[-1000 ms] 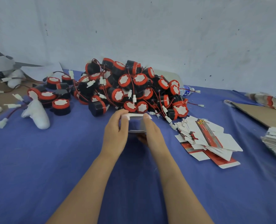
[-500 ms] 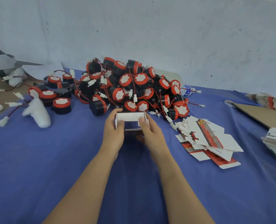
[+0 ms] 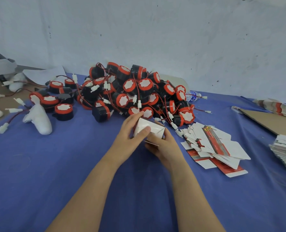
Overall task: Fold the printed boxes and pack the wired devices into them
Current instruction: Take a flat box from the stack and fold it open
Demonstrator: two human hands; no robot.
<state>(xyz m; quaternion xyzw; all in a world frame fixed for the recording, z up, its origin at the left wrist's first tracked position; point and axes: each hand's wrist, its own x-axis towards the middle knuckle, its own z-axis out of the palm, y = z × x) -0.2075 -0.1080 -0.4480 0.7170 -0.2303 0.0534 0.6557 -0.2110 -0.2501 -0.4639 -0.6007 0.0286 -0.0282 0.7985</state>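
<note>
Mid-table point(image 3: 63, 164), on the near side of the pile of devices point(image 3: 138, 91), the left hand point(image 3: 128, 131) pinches the half-folded box point(image 3: 144, 126) while the right hand point(image 3: 165, 144) grips its underside. Squeezing too hard may crease a flap, and a slack hold may let it spring open.

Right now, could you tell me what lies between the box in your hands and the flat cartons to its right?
Head view: a narrow strip of blue cloth beside the box, crossed by white connectors from the device pile.
</note>
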